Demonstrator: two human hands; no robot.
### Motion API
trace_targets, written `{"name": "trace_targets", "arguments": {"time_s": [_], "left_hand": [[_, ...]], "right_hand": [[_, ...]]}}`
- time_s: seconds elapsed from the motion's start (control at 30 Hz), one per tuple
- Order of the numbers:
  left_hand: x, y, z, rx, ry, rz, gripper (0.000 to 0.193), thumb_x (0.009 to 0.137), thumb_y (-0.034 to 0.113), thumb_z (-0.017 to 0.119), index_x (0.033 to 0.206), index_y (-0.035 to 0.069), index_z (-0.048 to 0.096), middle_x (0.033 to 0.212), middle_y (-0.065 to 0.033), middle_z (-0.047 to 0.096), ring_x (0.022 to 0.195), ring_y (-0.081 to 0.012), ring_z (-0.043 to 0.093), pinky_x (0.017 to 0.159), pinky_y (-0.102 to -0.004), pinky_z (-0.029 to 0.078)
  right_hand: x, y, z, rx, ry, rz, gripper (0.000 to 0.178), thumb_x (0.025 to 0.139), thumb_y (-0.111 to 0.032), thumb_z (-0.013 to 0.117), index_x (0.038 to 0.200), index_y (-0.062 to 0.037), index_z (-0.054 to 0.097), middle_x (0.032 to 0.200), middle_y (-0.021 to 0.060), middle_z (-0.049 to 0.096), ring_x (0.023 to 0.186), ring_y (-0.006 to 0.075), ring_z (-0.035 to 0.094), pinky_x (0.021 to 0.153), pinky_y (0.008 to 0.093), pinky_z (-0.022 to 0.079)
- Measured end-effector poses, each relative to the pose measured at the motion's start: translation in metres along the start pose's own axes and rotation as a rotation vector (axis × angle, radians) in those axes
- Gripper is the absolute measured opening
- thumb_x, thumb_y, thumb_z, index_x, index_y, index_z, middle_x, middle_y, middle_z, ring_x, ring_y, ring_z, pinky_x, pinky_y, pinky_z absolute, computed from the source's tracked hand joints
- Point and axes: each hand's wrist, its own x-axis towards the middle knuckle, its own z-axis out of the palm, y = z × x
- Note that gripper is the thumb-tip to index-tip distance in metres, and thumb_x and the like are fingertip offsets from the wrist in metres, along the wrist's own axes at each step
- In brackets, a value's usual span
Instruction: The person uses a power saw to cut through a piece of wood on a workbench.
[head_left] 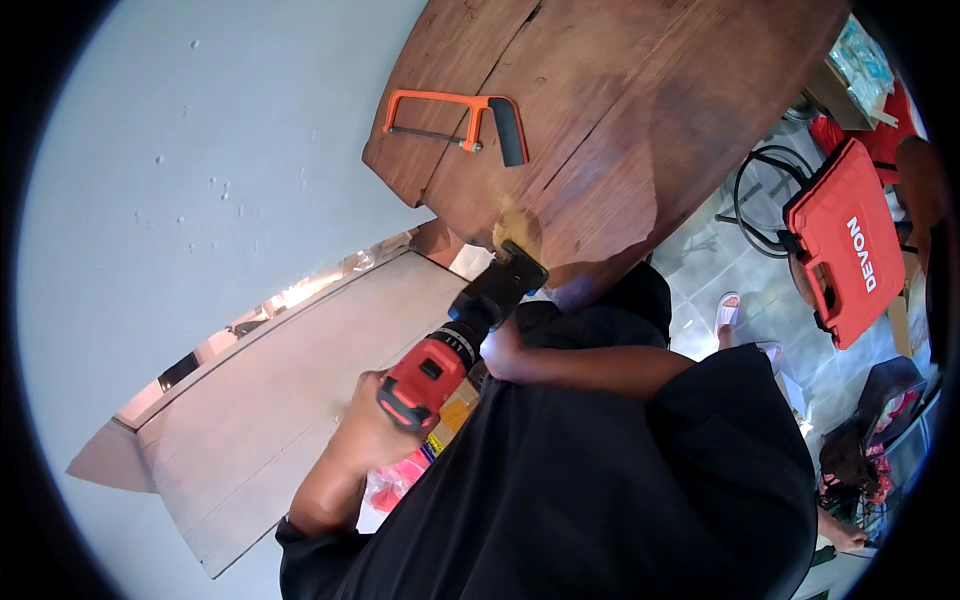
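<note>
My left hand [365, 425] is closed around a red and black cordless drill [428, 375]. Fitted to its chuck is a black and blue attachment [500, 288] with a flat plate at the end, which lies over the edge of the brown wooden tabletop [620, 130]. Pale sawdust [518, 222] is spread on the wood just beyond that plate. My right hand [502, 352] is close beside the attachment, low by the table edge; its fingers are hidden behind the tool. Farther off on the tabletop lies an orange hacksaw [470, 110] with a black grip.
A pale wall [230, 130] borders the tabletop on the left. Below it is a light wooden panel [280, 380]. At right, a red tool case [850, 245] rests near a black-framed seat. A sandalled foot [728, 310] shows on the tiles, and another person's hand [848, 537] at lower right.
</note>
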Motion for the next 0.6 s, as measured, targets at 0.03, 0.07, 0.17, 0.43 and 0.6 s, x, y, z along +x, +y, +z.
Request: {"name": "trace_targets", "arguments": {"time_s": [0.03, 0.07, 0.17, 0.43, 0.6], "left_hand": [[0.001, 0.002, -0.001, 0.008, -0.009, -0.019, 0.024, 0.069, 0.004, 0.072, 0.091, -0.001, 0.065, 0.073, -0.0177, 0.064, 0.064, -0.0264, 0.062, 0.068, -0.0354, 0.053], [0.002, 0.003, -0.002, 0.003, -0.008, -0.019, 0.024, 0.069, 0.004, 0.072, 0.091, -0.001, 0.065, 0.073, -0.0177, 0.064, 0.064, -0.0264, 0.062, 0.068, -0.0354, 0.053], [0.004, 0.005, -0.004, 0.014, -0.035, 0.089, 0.025, 0.068, 0.002, 0.072, 0.093, -0.001, 0.065, 0.074, -0.0183, 0.064, 0.066, -0.0307, 0.063, 0.069, -0.036, 0.053], [0.002, 0.009, -0.008, 0.028, -0.059, 0.06, 0.027, 0.067, 0.001, 0.07, 0.094, 0.0, 0.065, 0.076, -0.0199, 0.064, 0.07, -0.0415, 0.06, 0.069, -0.0371, 0.053], [0.003, 0.014, -0.01, 0.006, -0.051, 0.073, 0.027, 0.068, 0.002, 0.072, 0.094, 0.0, 0.065, 0.077, -0.0199, 0.065, 0.072, -0.0419, 0.062, 0.07, -0.0371, 0.053]], "right_hand": [[0.001, 0.004, -0.002, -0.029, 0.009, -0.014, 0.007, 0.097, -0.014, 0.062, 0.103, -0.0132, 0.059, 0.082, -0.002, 0.06, 0.069, 0.0072, 0.059, 0.059, 0.0274, 0.049], [0.002, 0.007, -0.003, -0.059, 0.018, -0.027, 0.008, 0.097, -0.013, 0.063, 0.104, -0.0131, 0.059, 0.084, -0.0015, 0.061, 0.072, 0.0077, 0.06, 0.061, 0.0277, 0.051], [0.011, 0.024, -0.013, 0.064, -0.021, -0.119, 0.013, 0.095, -0.012, 0.064, 0.107, -0.0123, 0.059, 0.095, 0.0009, 0.063, 0.087, 0.0108, 0.062, 0.074, 0.0302, 0.054], [0.017, 0.037, -0.018, -0.01, -0.046, -0.044, 0.014, 0.094, -0.006, 0.063, 0.107, -0.0106, 0.058, 0.103, 0.0012, 0.063, 0.097, 0.011, 0.06, 0.084, 0.0322, 0.053], [0.015, 0.033, -0.02, 0.075, -0.041, 0.016, 0.016, 0.093, -0.005, 0.064, 0.106, -0.011, 0.057, 0.102, 0.0014, 0.06, 0.097, 0.0113, 0.059, 0.085, 0.033, 0.053]]}}
